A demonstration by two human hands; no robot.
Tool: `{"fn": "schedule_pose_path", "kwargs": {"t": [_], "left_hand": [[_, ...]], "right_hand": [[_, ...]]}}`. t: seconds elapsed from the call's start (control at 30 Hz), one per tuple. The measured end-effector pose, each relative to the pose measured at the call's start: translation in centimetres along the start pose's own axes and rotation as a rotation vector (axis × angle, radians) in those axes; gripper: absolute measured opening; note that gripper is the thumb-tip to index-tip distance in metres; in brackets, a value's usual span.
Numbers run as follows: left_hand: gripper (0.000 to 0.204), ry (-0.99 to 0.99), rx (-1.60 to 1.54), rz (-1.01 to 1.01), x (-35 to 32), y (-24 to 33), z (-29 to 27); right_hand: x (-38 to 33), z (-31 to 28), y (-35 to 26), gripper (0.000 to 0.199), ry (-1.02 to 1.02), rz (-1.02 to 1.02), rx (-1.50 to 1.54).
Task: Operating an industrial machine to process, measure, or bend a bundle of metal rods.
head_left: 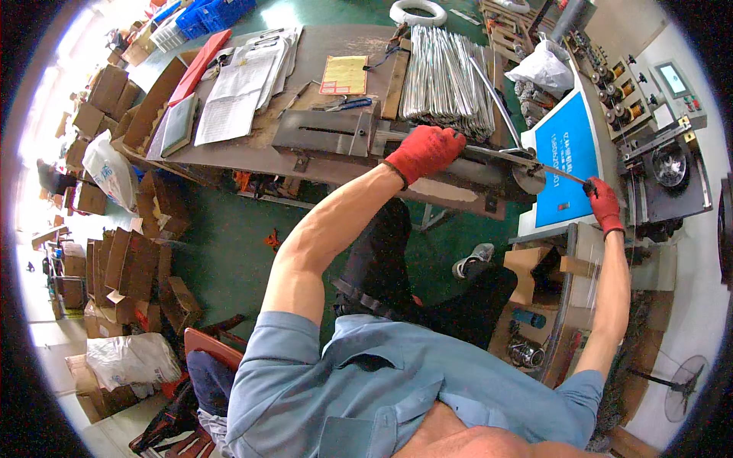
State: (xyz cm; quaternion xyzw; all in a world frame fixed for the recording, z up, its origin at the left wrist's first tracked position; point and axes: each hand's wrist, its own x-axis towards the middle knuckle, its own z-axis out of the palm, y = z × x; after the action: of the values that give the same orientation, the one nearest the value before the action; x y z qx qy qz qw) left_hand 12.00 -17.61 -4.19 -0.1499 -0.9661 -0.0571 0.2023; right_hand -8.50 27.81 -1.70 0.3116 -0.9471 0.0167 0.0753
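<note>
Gripping a thin metal rod (561, 174) at its far right end, the right hand (605, 204) in its red glove is closed tight around the rod, just in front of the blue panel (565, 164) of a machine. The left hand (424, 150), also in a red glove, is curled down over the edge of a long dark metal fixture (427, 172) on the counter (336, 53); whether it clasps the rod itself or only presses on the fixture cannot be told. One rod is in hand: its long axis runs nearly level, left to right, tilting slightly down toward the right hand, and it passes over a round metal disc (529, 179) at the fixture's right end. A second, curved rod (496, 103) arcs up from the disc toward the back of the counter.

Behind the left hand lies one large bundle of silvery rods (447, 80), too many to count, their long axes running away from the person. Also on the counter are one yellow sheet (343, 75), one stack of white papers (240, 84), one red flat board (200, 67) and one grey slotted plate (324, 131). A white coil (418, 11) sits at the far edge. Cardboard boxes (126, 263), many of them, crowd the green floor (229, 252) to the left.
</note>
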Motion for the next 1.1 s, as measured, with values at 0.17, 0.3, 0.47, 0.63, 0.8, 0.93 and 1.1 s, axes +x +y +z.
{"fn": "schedule_pose_path", "kwargs": {"t": [0.17, 0.3, 0.47, 0.63, 0.8, 0.93, 1.1], "left_hand": [[0.015, -0.076, -0.044, 0.005, 0.5, 0.0, 1.1], [0.016, -0.042, -0.086, 0.015, -0.3, -0.9, 1.5], [0.014, -0.022, -0.084, 0.019, -0.6, -1.3, 1.3], [0.022, -0.053, -0.161, 0.060, -0.1, -2.0, 1.5], [0.026, -0.190, -0.097, 0.025, -0.1, -1.9, 0.6], [0.028, -0.231, -0.057, 0.012, 0.7, -1.3, 0.3], [0.027, -0.250, -0.076, 0.002, 1.1, -0.4, -0.8]], "right_hand": [[-0.5, -0.1, 2.4, 0.032, 0.002, 0.031, 0.015], [0.0, -1.0, 0.1, 0.031, -0.023, 0.024, 0.133], [-0.3, -3.2, -6.1, 0.031, -0.080, -0.043, 0.130], [2.2, -1.5, -12.9, 0.029, -0.036, -0.189, 0.111], [2.6, -1.6, -14.3, 0.030, -0.111, -0.156, 0.060], [1.8, 0.0, -13.5, 0.027, -0.010, -0.133, 0.049], [1.4, -0.2, -14.3, 0.020, -0.039, -0.078, 0.027]]}}
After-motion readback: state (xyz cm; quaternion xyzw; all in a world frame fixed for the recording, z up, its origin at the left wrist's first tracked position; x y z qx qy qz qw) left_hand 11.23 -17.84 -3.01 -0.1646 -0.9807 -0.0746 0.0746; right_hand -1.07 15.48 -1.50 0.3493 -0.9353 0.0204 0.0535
